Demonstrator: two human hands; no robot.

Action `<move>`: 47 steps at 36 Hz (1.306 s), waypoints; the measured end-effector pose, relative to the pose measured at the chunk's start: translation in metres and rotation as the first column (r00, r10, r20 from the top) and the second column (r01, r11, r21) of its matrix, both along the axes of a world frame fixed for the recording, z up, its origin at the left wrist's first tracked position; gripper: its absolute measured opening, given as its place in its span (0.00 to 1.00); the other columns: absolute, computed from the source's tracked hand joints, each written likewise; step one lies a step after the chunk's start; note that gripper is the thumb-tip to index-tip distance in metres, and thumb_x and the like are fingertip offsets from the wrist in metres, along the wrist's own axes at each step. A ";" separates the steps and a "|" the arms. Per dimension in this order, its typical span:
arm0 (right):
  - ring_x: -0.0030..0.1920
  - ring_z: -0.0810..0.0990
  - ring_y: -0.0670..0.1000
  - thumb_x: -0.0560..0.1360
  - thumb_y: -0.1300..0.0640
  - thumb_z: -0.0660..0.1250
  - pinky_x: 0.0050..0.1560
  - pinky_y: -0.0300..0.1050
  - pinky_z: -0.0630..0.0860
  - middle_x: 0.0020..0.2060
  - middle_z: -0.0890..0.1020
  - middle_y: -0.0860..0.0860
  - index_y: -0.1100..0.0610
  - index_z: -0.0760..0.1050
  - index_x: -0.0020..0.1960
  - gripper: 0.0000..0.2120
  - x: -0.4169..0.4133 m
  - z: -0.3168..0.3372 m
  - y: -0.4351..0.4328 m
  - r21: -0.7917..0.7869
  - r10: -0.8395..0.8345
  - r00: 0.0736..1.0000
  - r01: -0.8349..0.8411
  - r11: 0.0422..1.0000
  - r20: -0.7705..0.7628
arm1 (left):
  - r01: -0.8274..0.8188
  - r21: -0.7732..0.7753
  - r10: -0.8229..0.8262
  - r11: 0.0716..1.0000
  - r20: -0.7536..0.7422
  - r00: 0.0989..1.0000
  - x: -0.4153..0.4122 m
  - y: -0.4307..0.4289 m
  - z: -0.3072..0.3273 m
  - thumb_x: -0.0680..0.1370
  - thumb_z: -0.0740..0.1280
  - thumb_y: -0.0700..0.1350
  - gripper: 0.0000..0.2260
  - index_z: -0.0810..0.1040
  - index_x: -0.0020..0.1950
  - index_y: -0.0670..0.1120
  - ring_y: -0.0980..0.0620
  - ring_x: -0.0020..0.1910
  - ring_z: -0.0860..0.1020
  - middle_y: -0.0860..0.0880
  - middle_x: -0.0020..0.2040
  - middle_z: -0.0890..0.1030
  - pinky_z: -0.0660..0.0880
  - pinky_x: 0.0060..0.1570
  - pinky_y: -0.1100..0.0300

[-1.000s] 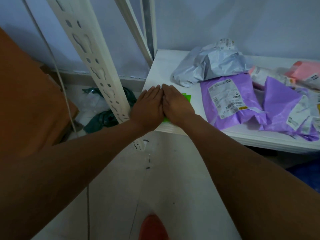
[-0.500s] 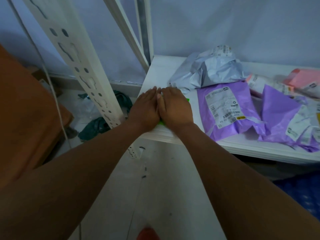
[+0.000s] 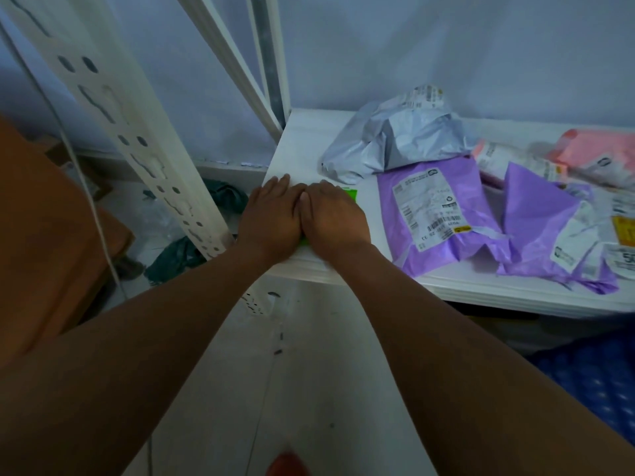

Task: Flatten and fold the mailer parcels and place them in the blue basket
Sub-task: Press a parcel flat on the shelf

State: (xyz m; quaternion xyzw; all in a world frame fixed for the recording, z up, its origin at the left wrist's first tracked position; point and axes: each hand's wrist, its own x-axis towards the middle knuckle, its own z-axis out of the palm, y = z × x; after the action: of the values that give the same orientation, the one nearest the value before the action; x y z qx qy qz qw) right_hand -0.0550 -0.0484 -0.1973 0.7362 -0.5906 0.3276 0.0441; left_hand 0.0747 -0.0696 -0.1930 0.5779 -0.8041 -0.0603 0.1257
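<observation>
**Hands flat on a green mailer (image 3: 349, 194) at the corner of the white shelf (image 3: 302, 146)**

Left hand (image 3: 271, 214) and right hand (image 3: 331, 218) lie side by side, palms down, with fingers straight and close together and their inner edges touching. They press on the green mailer and grip nothing. Only a strip of green shows past the right fingertips, and a sliver between the wrists. The mailer lies at the front left corner of the shelf, close to its edge.

Near the right hand, on its right, a purple mailer (image 3: 433, 214) with a white label lies fairly flat. Behind it sits a crumpled grey mailer (image 3: 395, 139). Further right lies a second purple mailer (image 3: 536, 214), creased, with a pink mailer (image 3: 598, 152) at the back. A white perforated post (image 3: 113, 115) stands left of the shelf. A blue dotted surface (image 3: 591, 379) shows below the shelf at the lower right, too dark to tell what it is.
</observation>
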 end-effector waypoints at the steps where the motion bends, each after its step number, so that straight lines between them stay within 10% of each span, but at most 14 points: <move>1: 0.48 0.82 0.60 0.80 0.57 0.55 0.54 0.53 0.78 0.44 0.84 0.59 0.62 0.81 0.48 0.17 -0.001 -0.001 0.000 0.005 -0.002 1.000 0.002 1.000 -0.003 | -0.008 -0.013 0.008 1.000 -0.002 1.000 -0.001 0.001 0.001 0.82 0.42 0.57 0.27 0.65 0.77 0.51 0.46 0.79 0.57 0.45 0.79 0.62 0.51 0.77 0.48; 10: 0.72 0.70 0.57 0.82 0.47 0.48 0.73 0.49 0.63 0.69 0.75 0.60 0.62 0.72 0.70 0.27 -0.004 0.003 0.002 0.182 -0.014 0.995 -0.004 0.983 0.097 | 0.043 -0.010 -0.044 0.999 -0.128 0.991 0.000 0.000 0.002 0.82 0.45 0.55 0.26 0.63 0.78 0.48 0.47 0.79 0.55 0.45 0.79 0.62 0.53 0.77 0.46; 17: 0.48 0.81 0.58 0.73 0.57 0.59 0.53 0.49 0.75 0.48 0.83 0.58 0.62 0.80 0.53 0.16 -0.005 0.009 0.010 0.082 0.026 0.996 -0.033 0.996 0.091 | 0.042 0.000 -0.041 0.999 -0.118 0.992 0.005 -0.009 -0.007 0.83 0.43 0.60 0.28 0.68 0.75 0.48 0.44 0.78 0.59 0.44 0.76 0.67 0.56 0.76 0.44; 28: 0.76 0.63 0.56 0.77 0.49 0.51 0.77 0.53 0.55 0.74 0.69 0.56 0.58 0.65 0.76 0.29 -0.004 0.007 0.002 0.302 0.102 0.995 -0.093 0.949 -0.013 | -0.081 -0.158 0.052 0.984 -0.180 0.982 0.008 -0.001 -0.003 0.85 0.52 0.51 0.18 0.73 0.70 0.47 0.45 0.72 0.68 0.46 0.74 0.70 0.57 0.72 0.36; 40: 0.67 0.73 0.60 0.78 0.53 0.51 0.70 0.55 0.65 0.62 0.79 0.60 0.61 0.75 0.66 0.23 0.001 0.006 0.006 0.113 -0.071 0.996 0.077 0.991 -0.054 | -0.008 -0.197 -0.020 0.980 -0.140 0.990 0.001 0.001 0.002 0.84 0.48 0.54 0.20 0.76 0.57 0.46 0.44 0.57 0.74 0.45 0.53 0.77 0.70 0.61 0.44; 47: 0.74 0.68 0.58 0.81 0.50 0.43 0.76 0.55 0.59 0.71 0.73 0.60 0.62 0.68 0.73 0.29 0.004 0.002 0.004 0.179 -0.034 0.998 0.042 0.983 -0.050 | 0.003 -0.152 -0.022 0.988 -0.119 0.993 0.002 -0.004 -0.002 0.85 0.45 0.52 0.21 0.73 0.64 0.47 0.44 0.64 0.72 0.45 0.61 0.77 0.66 0.67 0.44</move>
State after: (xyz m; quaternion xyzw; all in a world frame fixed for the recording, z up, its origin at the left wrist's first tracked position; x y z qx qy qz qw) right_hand -0.0513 -0.0444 -0.1957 0.7331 -0.6305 0.2549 -0.0024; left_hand 0.0771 -0.0733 -0.1949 0.5569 -0.8010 -0.0348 0.2171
